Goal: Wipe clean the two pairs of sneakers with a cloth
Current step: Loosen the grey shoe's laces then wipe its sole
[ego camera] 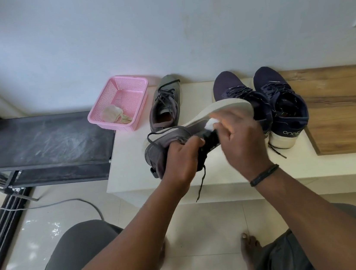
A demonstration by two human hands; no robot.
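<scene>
The left hand [176, 157] grips a grey sneaker [173, 144] tipped on its side above the bench [131, 163], while the right hand [241, 140] presses a white cloth [210, 124] against its pale sole.

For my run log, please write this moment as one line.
step: wiping grey sneaker | left hand: holds it | right hand: white cloth at sole | other three sneakers: on ledge
</scene>
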